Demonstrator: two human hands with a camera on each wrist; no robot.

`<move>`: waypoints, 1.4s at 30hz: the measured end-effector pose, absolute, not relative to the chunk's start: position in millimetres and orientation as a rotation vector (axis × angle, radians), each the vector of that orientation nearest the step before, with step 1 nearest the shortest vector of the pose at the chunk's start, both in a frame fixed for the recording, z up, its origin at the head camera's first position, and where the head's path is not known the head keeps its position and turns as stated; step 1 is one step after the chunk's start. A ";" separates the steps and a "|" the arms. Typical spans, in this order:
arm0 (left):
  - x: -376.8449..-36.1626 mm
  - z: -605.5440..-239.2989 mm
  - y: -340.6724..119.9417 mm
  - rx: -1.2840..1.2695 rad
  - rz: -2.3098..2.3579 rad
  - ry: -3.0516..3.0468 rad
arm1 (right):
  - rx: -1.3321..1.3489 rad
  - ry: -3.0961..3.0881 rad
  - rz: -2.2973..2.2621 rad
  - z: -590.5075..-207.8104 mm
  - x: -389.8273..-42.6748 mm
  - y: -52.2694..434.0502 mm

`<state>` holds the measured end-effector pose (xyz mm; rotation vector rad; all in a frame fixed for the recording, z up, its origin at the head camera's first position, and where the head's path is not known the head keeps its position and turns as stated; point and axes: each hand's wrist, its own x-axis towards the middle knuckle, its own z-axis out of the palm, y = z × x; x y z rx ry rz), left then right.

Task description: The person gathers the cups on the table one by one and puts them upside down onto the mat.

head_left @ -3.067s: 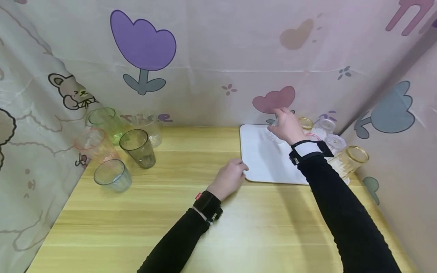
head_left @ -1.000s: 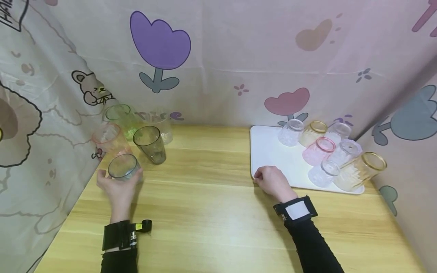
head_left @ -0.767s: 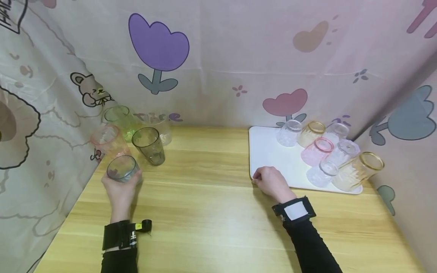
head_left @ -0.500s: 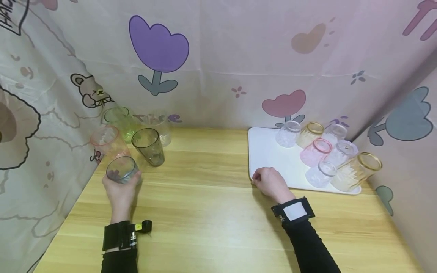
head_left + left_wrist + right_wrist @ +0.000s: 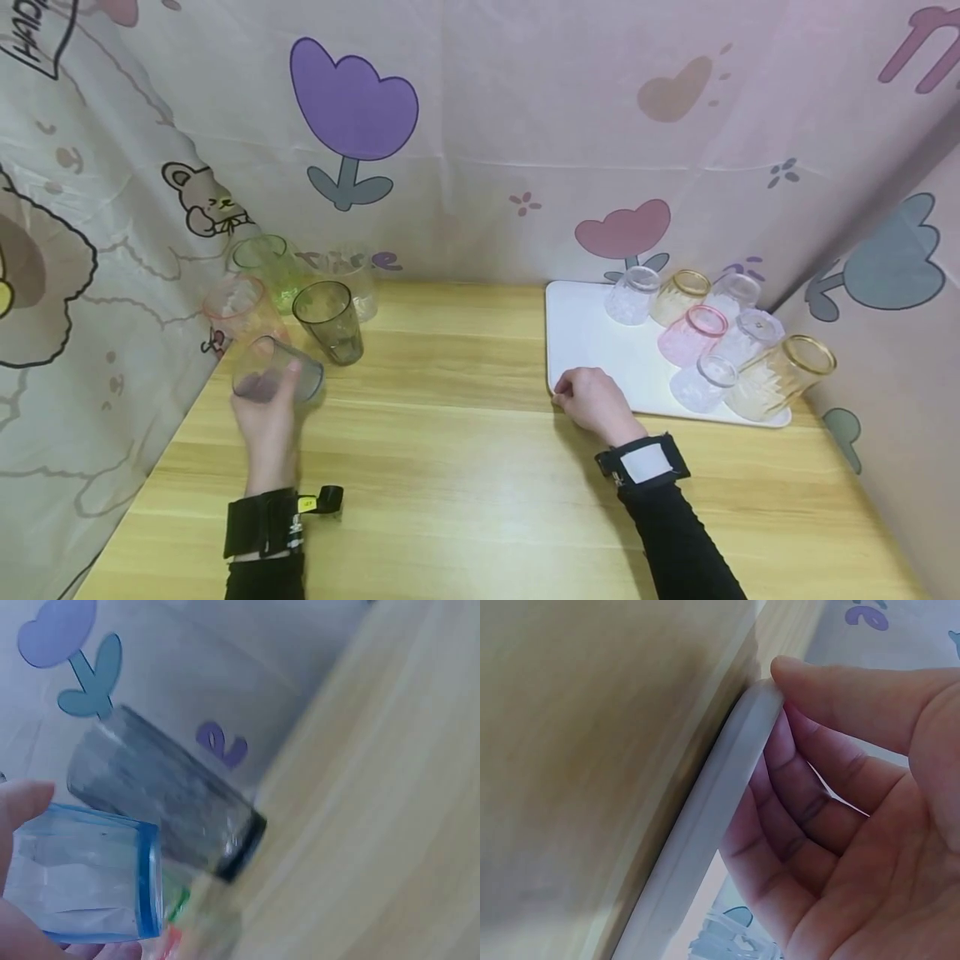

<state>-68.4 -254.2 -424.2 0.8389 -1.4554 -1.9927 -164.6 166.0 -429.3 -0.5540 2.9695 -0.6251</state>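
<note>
At the left of the head view, near a pink glass (image 5: 243, 310), grips a tilted blue glass (image 5: 268, 360) in the left hand (image 5: 266, 429), just left of a smoky grey glass (image 5: 333, 329). Right of the frame's middle, pinches the lower left corner of a white tray (image 5: 600, 335) in the right hand (image 5: 597, 407), with seven glasses (image 5: 692, 340) farther right on it.

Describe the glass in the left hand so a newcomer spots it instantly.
On the wooden table, look well left of the white tray. There the left hand grips a blue-tinted glass, frontmost of five. It alone is tilted; its neighbours, the pink glass, smoky grey glass, green glass and clear glass, stand upright.
</note>
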 end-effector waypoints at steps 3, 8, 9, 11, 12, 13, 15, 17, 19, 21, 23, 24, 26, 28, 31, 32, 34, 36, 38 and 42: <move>-65.6 -417.8 -246.5 0.791 -2.077 -1.357 | -0.545 2.967 -0.624 -429.2 -164.6 165.7; -62.7 -409.6 -233.5 0.674 -2.251 -1.174 | -0.542 2.968 -0.626 -428.7 -164.4 164.1; -62.7 -408.4 -230.9 0.663 -2.290 -1.138 | -0.539 2.967 -0.625 -428.8 -164.5 163.8; -62.4 -406.0 -225.3 0.651 -2.370 -1.063 | -0.532 2.959 -0.622 -428.9 -164.4 163.7; -62.4 -405.1 -222.0 0.655 -2.403 -1.036 | -0.528 2.956 -0.620 -428.9 -164.5 163.7; -63.2 -404.5 -218.5 0.649 -2.434 -1.003 | -0.518 2.954 -0.619 -428.8 -164.6 163.8; -65.3 -403.6 -210.8 0.638 -2.498 -0.950 | -0.509 2.953 -0.615 -428.7 -164.8 164.1; -67.8 -402.9 -202.1 0.635 -2.570 -0.882 | -0.502 2.959 -0.615 -428.3 -164.7 164.2; -70.5 -402.8 -192.8 0.625 -2.644 -0.812 | -0.498 2.962 -0.613 -427.8 -164.3 164.1; -73.2 -402.7 -183.8 0.622 -2.719 -0.725 | -0.490 2.963 -0.609 -427.4 -163.6 163.6; -75.5 -403.0 -175.9 0.611 -2.780 -0.627 | -0.479 2.960 -0.605 -427.0 -163.0 163.3; -76.8 -403.6 -172.0 0.603 -2.806 -0.586 | -0.473 2.958 -0.604 -426.9 -162.8 163.1; -78.9 -404.5 -165.0 0.584 -2.853 -0.504 | -0.469 2.958 -0.602 -426.9 -162.3 162.3; -80.8 -405.5 -157.6 0.571 -2.898 -0.427 | -0.472 2.963 -0.611 -426.9 -161.5 161.8; -83.9 -407.2 -146.6 0.562 -2.946 -0.363 | -0.506 2.998 -0.669 -426.5 -158.8 160.2; -84.7 -407.8 -142.9 0.567 -2.959 -0.350 | -0.522 3.011 -0.712 -426.2 -157.4 159.1; -86.8 -409.4 -136.0 0.562 -2.987 -0.334 | -0.568 3.038 -0.834 -424.6 -154.4 155.5; -88.5 -410.4 -129.3 0.553 -3.012 -0.326 | -0.645 3.052 -0.977 -422.7 -150.8 150.4; -90.0 -412.2 -122.5 0.537 -3.036 -0.319 | -0.742 3.045 -1.119 -420.2 -146.7 143.6; -92.7 -416.6 -108.2 0.506 -3.084 -0.297 | -0.989 3.017 -1.307 -416.0 -136.1 126.7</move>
